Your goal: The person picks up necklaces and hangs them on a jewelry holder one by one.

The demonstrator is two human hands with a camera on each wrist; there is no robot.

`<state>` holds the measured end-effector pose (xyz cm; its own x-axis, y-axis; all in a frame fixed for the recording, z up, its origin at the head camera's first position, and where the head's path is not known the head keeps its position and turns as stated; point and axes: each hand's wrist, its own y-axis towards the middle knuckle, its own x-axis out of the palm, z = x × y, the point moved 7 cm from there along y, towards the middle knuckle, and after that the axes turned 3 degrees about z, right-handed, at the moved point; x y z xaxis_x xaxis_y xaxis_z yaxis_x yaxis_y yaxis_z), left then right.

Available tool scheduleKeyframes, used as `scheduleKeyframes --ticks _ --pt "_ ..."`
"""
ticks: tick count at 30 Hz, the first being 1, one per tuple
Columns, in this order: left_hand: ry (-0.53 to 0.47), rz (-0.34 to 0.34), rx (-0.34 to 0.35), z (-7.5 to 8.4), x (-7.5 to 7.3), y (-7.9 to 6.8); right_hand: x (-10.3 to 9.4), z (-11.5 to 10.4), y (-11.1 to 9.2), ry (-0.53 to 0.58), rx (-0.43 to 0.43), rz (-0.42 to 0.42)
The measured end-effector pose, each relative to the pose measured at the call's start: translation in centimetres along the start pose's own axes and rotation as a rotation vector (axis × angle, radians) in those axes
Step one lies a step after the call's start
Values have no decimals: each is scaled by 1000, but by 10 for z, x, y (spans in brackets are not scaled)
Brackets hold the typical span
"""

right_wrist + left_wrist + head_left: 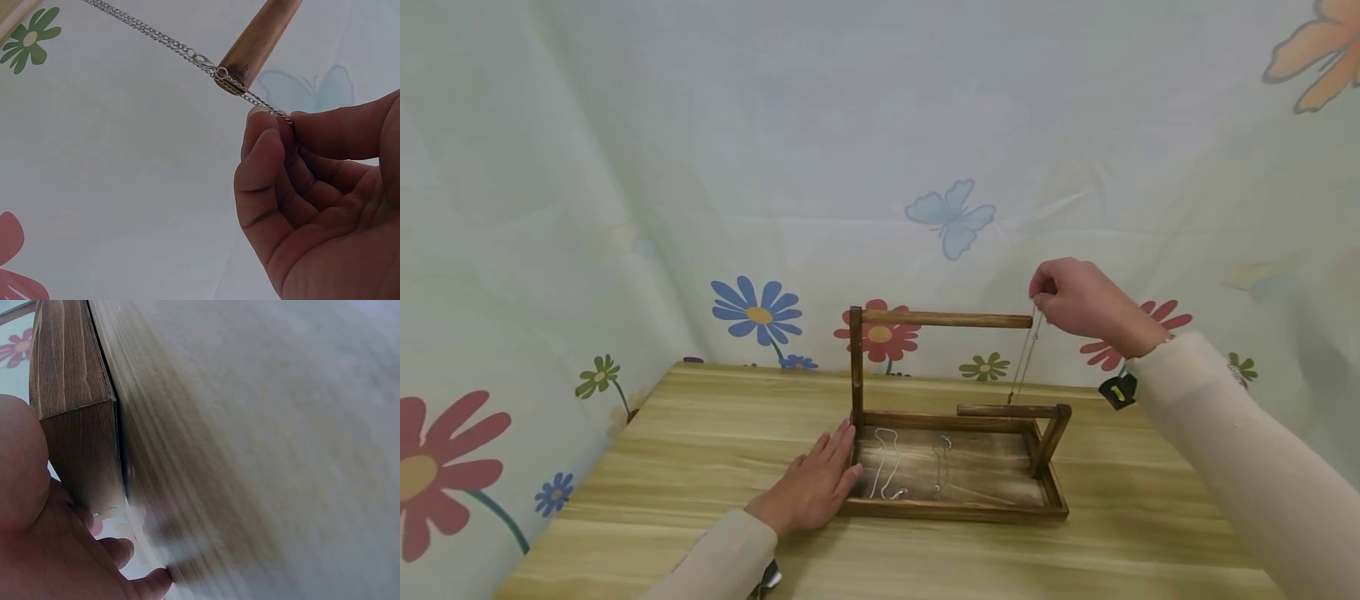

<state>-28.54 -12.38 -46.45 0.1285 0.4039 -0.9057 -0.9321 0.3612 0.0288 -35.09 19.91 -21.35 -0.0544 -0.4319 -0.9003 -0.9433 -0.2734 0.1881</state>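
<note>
While the left hand (814,485), fingers extended, rests against the brown wooden stand (955,509), the right hand (1078,302) pinches a thin silver metal chain (169,40) (clasp (203,60) visible) beside the upper bar's (947,319) free end.

Right hand (1077,298) raised, pinching, left hand (814,486) outstretched

"What covers the far side?"
"A creased pale backdrop (790,125), with a light-blue butterfly (953,220) printed on it."
"And flowers?"
"A blue flower (758,314) left of the butterfly, a large red flower (463,479) at the left edge, and a cut-off orange print (1324,52) at the right."
"The table (647,475)?"
"Yellowish, with streaky wood grain."
</note>
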Motion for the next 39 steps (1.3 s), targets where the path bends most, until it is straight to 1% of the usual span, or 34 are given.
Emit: scheduleKeyframes --ticks 8,12,16,23,30,33,39 --pt "0 -13 3 -1 3 2 -2 -4 3 -5 -19 18" --pt "-2 -18 5 0 3 1 -1 -5 3 1 -15 7" --pt "-8 -23 9 3 3 1 0 -5 2 3 -14 -1" --pt "-2 -16 5 3 1 0 1 -7 6 1 -7 2" --pt "-2 -9 7 3 0 -1 3 -8 12 -20 -11 31" --pt "-2 -8 6 3 -1 -1 5 -9 13 -19 -10 31" --pt "6 -19 2 2 -1 0 6 -17 15 -17 -27 22"
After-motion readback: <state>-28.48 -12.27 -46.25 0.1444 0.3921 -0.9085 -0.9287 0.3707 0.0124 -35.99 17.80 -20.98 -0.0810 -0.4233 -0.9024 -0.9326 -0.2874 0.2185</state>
